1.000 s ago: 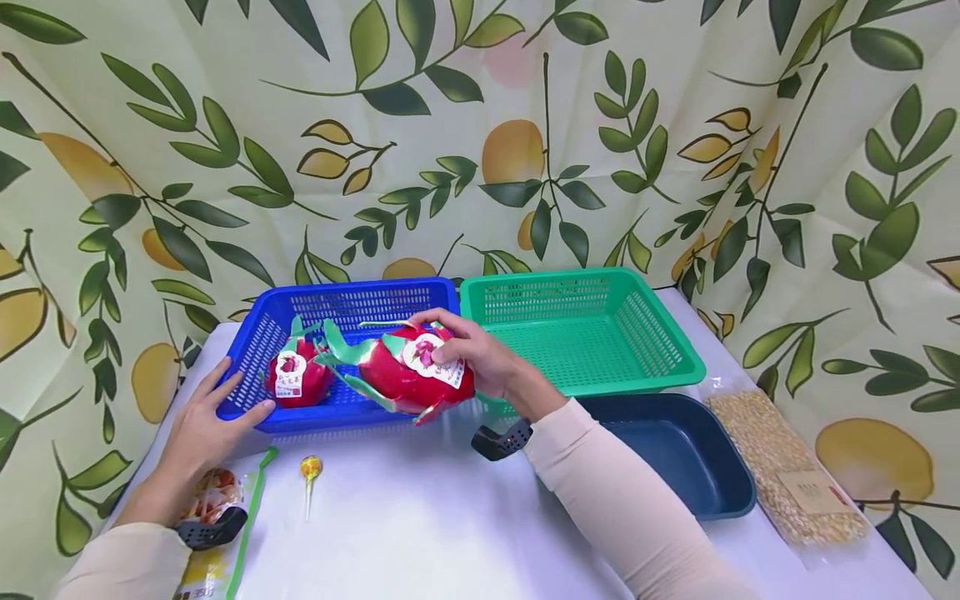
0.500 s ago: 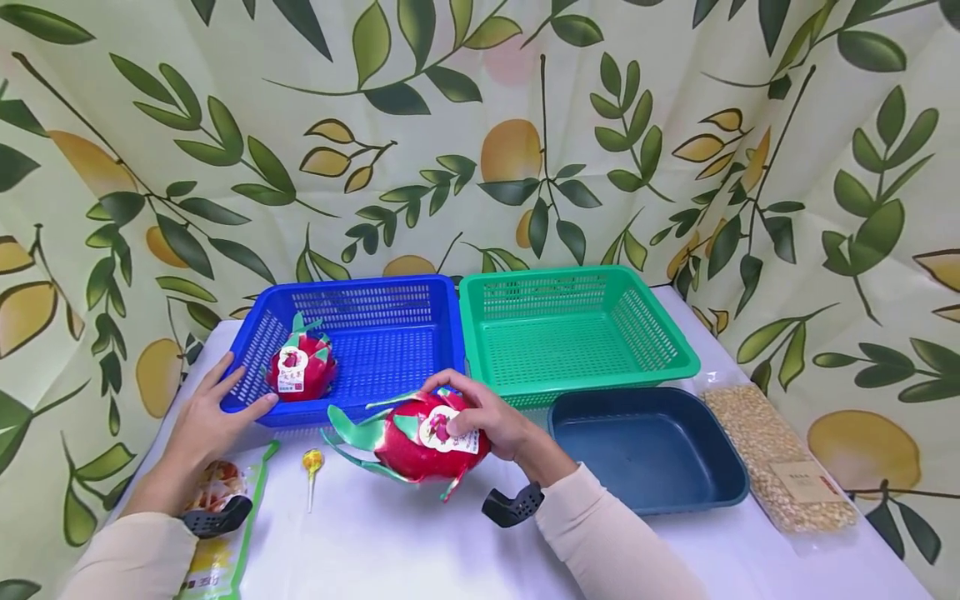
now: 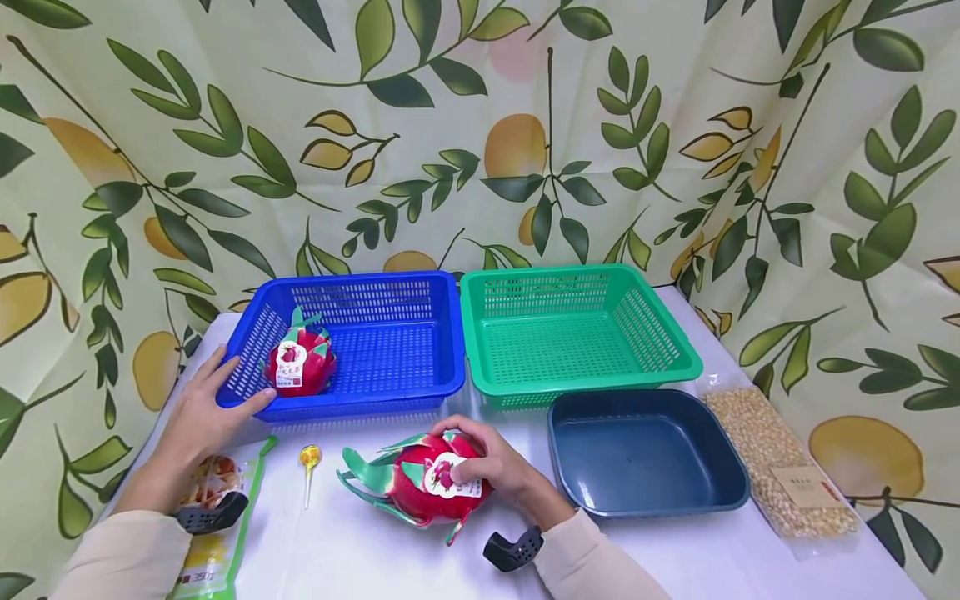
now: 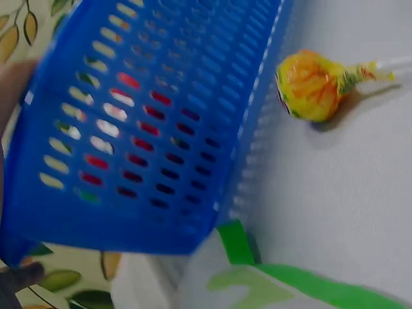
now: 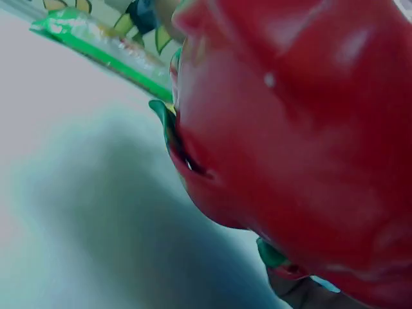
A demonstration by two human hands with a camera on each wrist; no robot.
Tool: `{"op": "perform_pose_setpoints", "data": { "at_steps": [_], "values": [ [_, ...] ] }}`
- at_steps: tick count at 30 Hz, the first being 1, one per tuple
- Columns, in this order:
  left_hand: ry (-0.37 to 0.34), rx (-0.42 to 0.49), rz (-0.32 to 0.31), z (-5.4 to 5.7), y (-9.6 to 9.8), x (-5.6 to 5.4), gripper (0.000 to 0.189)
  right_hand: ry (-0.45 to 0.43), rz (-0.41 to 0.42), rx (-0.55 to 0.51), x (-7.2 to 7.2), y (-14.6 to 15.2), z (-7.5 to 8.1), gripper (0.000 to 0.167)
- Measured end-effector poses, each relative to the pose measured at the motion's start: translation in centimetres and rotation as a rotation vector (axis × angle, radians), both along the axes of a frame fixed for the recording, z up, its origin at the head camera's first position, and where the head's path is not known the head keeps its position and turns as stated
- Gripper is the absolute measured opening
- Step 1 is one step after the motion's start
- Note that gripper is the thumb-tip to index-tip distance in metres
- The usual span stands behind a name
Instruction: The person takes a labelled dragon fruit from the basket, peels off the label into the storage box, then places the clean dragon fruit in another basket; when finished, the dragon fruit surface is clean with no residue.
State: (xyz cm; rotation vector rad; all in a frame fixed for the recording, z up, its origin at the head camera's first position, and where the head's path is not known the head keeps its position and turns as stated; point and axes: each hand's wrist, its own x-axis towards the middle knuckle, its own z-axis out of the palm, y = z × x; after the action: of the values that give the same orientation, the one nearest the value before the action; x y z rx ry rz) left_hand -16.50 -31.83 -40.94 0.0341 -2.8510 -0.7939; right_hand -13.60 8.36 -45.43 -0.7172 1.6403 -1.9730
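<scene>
My right hand (image 3: 498, 467) grips a red dragon fruit (image 3: 408, 490) with green scales and a white sticker, low over the table's middle. Its smooth red skin (image 5: 290, 129) fills most of the right wrist view, with a shadow on the white cloth. Whether it touches the cloth I cannot tell. A second dragon fruit (image 3: 303, 367) sits in the left end of the blue basket (image 3: 375, 403). At that basket's front left corner rests my left hand (image 3: 197, 417), its fingers fairly straight along the rim. Red shows through the blue basket's slots (image 4: 138, 141) in the left wrist view.
Right of the blue basket stands a green basket (image 3: 581, 385), with a dark blue tub (image 3: 645, 458) before it. A bag of grain (image 3: 780, 458) lies far right. A yellow lollipop (image 3: 310, 458) and a green-edged food packet (image 3: 213, 533) lie front left.
My right hand has carried the dragon fruit from over the blue basket's front edge down toward me, low over the table. The left hand stays at the basket's corner.
</scene>
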Motion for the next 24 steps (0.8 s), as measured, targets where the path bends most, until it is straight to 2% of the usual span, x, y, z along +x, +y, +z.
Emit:
{"op": "perform_pose_setpoints", "data": {
  "at_steps": [2, 6, 9, 13, 15, 19, 21, 24],
  "values": [
    [0.063, -0.01, 0.005, 0.6, 0.6, 0.6, 0.089, 0.022, -0.013, 0.002, 0.2, 0.1, -0.7, 0.055],
    [0.254, 0.021, -0.03, 2.3, 2.7, 2.4, 0.083, 0.057, -0.023, -0.001, 0.4, 0.6, -1.7, 0.056],
    [0.402, 0.101, -0.118, 3.4, 4.7, 3.9, 0.081, 0.073, -0.014, 0.005, 0.4, 0.9, -2.0, 0.057],
    [0.516, 0.19, -0.258, 4.0, 7.8, 5.7, 0.083, 0.114, -0.009, 0.015, 0.3, 1.3, -2.1, 0.058],
    [0.544, 0.217, -0.328, 3.9, 9.5, 6.4, 0.083, 0.155, -0.025, 0.021, 0.2, 1.4, -2.2, 0.057],
    [0.588, 0.241, -0.476, 2.7, 12.5, 7.3, 0.084, 0.218, -0.06, 0.027, -0.2, 1.4, -2.7, 0.05],
    [0.564, 0.233, -0.53, 2.0, 13.7, 7.6, 0.084, 0.221, -0.068, 0.013, -0.3, 1.4, -2.8, 0.048],
    [0.454, 0.219, -0.565, 1.1, 14.9, 8.1, 0.087, 0.229, -0.087, -0.002, -0.4, 1.2, -3.0, 0.045]
  ]
}}
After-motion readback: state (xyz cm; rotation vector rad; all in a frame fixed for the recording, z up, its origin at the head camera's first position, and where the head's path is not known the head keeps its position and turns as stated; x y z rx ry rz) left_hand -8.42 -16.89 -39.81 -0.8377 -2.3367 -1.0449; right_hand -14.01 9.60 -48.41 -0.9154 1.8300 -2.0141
